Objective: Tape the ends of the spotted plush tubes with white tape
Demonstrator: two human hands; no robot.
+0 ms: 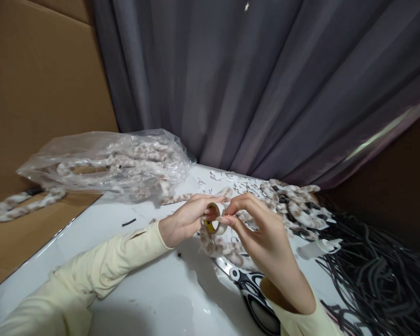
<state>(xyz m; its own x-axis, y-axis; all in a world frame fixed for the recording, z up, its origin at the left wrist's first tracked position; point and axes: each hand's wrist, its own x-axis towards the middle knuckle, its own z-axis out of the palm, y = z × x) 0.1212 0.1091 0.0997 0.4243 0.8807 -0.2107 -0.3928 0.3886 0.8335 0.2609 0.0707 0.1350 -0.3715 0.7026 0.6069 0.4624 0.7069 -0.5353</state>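
My left hand (187, 219) grips a roll of tape (221, 227) from its left side, with fingers inside the core. The roll is pale outside and shows yellow on the inside of its core. At the roll's right edge, the thumb and forefinger of my right hand (257, 226) are pinched together; whether they have the tape's end is too small to make out. Beneath the hands lies a fluffy white-and-brown strip (217, 247), partly hidden. Scissors (247, 282) with black-and-grey handles lie below it, partly covered by my right wrist.
A clear plastic bag (126, 161) of fluffy strips lies at the back left, near cardboard (24, 252). More strips (294, 205) are heaped right, beside a white bottle (317, 248) and black cords (381, 275). Small metal pieces (231, 179) are scattered before the grey curtain (210, 84).
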